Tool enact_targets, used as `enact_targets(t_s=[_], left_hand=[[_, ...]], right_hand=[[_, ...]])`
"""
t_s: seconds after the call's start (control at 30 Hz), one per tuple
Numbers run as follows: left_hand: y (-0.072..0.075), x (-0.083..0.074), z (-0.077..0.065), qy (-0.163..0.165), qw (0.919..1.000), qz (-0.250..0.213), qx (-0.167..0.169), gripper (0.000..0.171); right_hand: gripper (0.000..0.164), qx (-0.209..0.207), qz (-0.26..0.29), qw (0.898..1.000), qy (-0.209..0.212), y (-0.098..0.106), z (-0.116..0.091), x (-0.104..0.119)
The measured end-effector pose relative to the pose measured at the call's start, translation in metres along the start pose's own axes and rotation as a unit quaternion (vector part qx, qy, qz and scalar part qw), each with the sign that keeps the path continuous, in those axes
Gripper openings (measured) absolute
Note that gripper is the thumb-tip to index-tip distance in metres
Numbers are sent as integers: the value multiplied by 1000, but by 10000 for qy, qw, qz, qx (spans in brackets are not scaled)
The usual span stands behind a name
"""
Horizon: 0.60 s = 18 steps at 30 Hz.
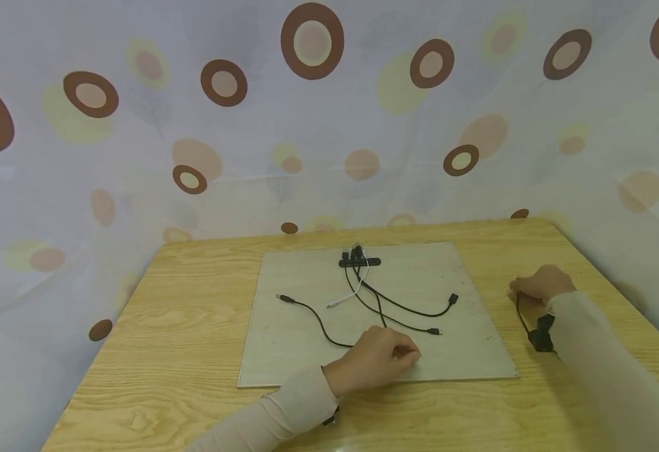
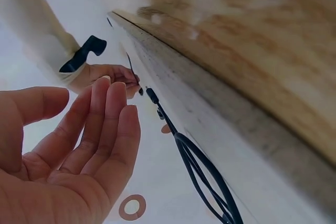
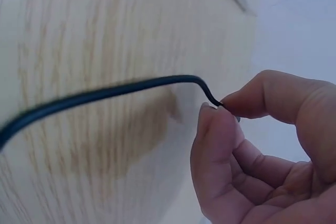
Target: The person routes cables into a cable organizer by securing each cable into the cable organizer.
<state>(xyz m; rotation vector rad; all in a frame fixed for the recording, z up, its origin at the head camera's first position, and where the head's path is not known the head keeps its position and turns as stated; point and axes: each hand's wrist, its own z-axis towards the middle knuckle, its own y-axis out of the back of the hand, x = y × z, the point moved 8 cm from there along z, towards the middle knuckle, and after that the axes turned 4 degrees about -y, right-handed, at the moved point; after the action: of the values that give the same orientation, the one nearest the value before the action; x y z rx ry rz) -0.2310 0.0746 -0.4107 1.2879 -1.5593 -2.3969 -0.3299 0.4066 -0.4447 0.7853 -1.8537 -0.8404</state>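
Observation:
My right hand (image 1: 544, 285) is over the wooden table to the right of the board. Between its thumb and fingertips it pinches a thin black cable (image 3: 110, 92), which trails back toward the wrist; the end in the fingers is mostly hidden. Over the board's front part is my left hand (image 1: 375, 359), its fingers loosely bent and nothing in them (image 2: 79, 150). Just behind it lie black cables (image 1: 320, 320) on the pale board (image 1: 289, 367). A black cable holder strip (image 1: 371, 262) at the board's back has several cables gathered at it.
One white cable (image 1: 354, 294) runs forward from the strip. Black cable ends (image 1: 452, 299) point to the board's right side, another plug (image 1: 286, 298) to its left. The wooden table (image 1: 176, 339) surrounds the board. A patterned cloth (image 1: 329, 125) hangs behind.

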Motion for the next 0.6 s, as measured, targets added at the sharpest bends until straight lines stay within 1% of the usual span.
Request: enact_targets(t_s=[0.1,0.17,0.23,0.4,0.6], left_hand=[[0,0,0,-37,10000,22,-4,18],[0,-1,0,-67,10000,34,-15,18],[0,-2,1,-98,9999,42,-31,18],[1,-3,1,-144,9999,-12,-64,18],[1,-1,2,-94,9998,-60,-133,18]], right_hand=[[38,-210,149,9993,262,3,-4,7],[38,-336,226,9985,367,9,-10,12],[41,-401,181,9979,485,16,-17,18],[46,-412,287,9965,664,31,-33,32],[43,-721,518,9913,967,42,-47,43]])
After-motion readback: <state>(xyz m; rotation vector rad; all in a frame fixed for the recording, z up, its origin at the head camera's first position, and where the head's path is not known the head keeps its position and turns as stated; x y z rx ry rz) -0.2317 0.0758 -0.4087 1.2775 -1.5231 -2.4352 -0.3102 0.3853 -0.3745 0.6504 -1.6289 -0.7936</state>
